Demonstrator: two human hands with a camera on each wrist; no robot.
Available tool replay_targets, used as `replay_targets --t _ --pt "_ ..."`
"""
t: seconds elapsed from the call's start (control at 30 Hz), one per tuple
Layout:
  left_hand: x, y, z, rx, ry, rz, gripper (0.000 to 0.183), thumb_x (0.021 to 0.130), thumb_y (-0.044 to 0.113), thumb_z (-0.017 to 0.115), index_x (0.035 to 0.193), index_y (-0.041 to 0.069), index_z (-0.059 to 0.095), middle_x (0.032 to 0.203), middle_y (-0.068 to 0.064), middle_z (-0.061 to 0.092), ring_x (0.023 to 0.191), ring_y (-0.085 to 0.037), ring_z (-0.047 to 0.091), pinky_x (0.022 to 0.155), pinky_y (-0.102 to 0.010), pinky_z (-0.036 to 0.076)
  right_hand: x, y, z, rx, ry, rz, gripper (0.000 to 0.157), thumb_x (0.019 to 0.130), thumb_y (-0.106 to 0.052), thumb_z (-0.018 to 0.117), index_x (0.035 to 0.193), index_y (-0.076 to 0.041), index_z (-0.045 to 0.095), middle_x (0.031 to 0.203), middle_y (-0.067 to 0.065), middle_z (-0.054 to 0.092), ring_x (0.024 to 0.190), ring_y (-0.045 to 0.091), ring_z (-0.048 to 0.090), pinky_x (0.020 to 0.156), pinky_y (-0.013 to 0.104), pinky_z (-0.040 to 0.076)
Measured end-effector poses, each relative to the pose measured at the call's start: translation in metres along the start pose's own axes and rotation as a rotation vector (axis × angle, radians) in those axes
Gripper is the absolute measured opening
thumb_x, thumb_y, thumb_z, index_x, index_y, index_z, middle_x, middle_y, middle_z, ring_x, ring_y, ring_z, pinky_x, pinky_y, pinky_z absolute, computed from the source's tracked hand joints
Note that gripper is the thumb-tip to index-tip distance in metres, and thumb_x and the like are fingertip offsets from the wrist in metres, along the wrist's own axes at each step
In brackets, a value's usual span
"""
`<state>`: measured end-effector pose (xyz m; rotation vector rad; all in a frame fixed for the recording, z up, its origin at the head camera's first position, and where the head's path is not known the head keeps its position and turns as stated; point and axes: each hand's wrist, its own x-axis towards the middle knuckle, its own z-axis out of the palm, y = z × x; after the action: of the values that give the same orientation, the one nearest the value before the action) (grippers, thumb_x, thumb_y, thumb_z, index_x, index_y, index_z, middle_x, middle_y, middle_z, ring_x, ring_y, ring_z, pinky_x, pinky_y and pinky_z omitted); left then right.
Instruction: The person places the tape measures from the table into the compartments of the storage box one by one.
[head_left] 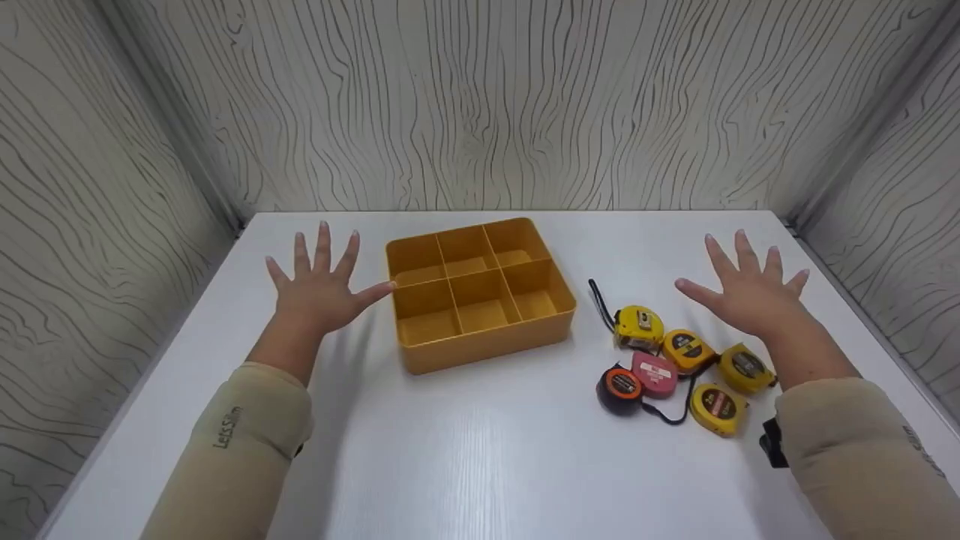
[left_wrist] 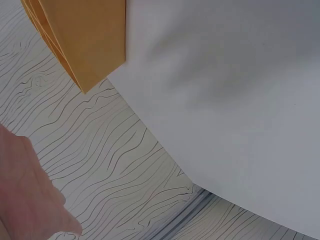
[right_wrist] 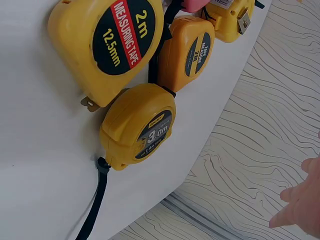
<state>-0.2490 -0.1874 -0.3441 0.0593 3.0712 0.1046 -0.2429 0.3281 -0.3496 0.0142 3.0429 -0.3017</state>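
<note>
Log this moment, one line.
left hand: spread, holding nothing; right hand: spread, holding nothing; orange rectangular six-compartment box: on white table; six rounded tape measures, yellow, orange, pink, black: right of box

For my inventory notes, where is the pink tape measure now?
In the head view, the pink tape measure lies right of the compartment box, between the black-and-orange tape measure and the orange tape measure.

You are reaching forward with both sleeved forearms [head_left: 232, 450], spreading your left hand [head_left: 315, 296] wide above the surface [head_left: 450, 450] near its left edge, your right hand [head_left: 752, 296] likewise near its right edge, thumbs [head_left: 373, 295] pointing inward.
</note>
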Motion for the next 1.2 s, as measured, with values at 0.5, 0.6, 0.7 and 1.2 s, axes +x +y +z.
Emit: replay_targets --t 0.5,0.6,0.7,1.2 --pt "0.004 -0.006 0.005 -0.149 0.006 -0.038 0.098 0.070 0.085 0.018 0.145 0.029 -0.013 0.146 -0.013 -0.029 0.129 -0.041 -0.028 0.090 -0.069 -0.020 0.009 -0.015 0.005 0.059 -0.002 -0.004 0.099 0.077 -0.079 0.027 0.146 -0.018 -0.009 0.146 0.026 -0.018 0.125 0.057 -0.016 0.087 0.073 -0.015" --pt "0.005 -0.007 0.005 -0.174 0.015 -0.028 0.098 0.071 0.085 0.021 0.144 0.029 -0.014 0.146 -0.013 -0.029 0.130 -0.041 -0.026 0.093 -0.070 -0.014 0.011 -0.018 0.005 0.078 0.002 -0.010 0.098 0.078 -0.077 0.029 0.147 -0.017 -0.008 0.146 0.026 -0.016 0.127 0.055 -0.014 0.088 0.073 -0.014" --pt "0.006 -0.009 0.007 -0.217 0.020 -0.033 0.099 0.071 0.085 0.024 0.144 0.030 -0.015 0.146 -0.012 -0.029 0.131 -0.040 -0.025 0.096 -0.070 -0.009 0.013 -0.022 0.004 0.108 0.004 -0.019 0.098 0.078 -0.077 0.031 0.147 -0.017 -0.007 0.147 0.026 -0.014 0.128 0.053 -0.013 0.091 0.072 -0.011" --pt "0.009 -0.007 0.014 -0.517 0.009 -0.103 0.105 0.071 0.077 0.046 0.143 0.033 -0.016 0.148 -0.004 -0.027 0.136 -0.033 -0.018 0.102 -0.064 0.010 0.023 -0.041 0.007 0.441 0.058 -0.009 0.088 0.085 -0.061 0.044 0.148 -0.019 -0.001 0.150 0.022 -0.001 0.135 0.045 0.004 0.102 0.064 0.011"
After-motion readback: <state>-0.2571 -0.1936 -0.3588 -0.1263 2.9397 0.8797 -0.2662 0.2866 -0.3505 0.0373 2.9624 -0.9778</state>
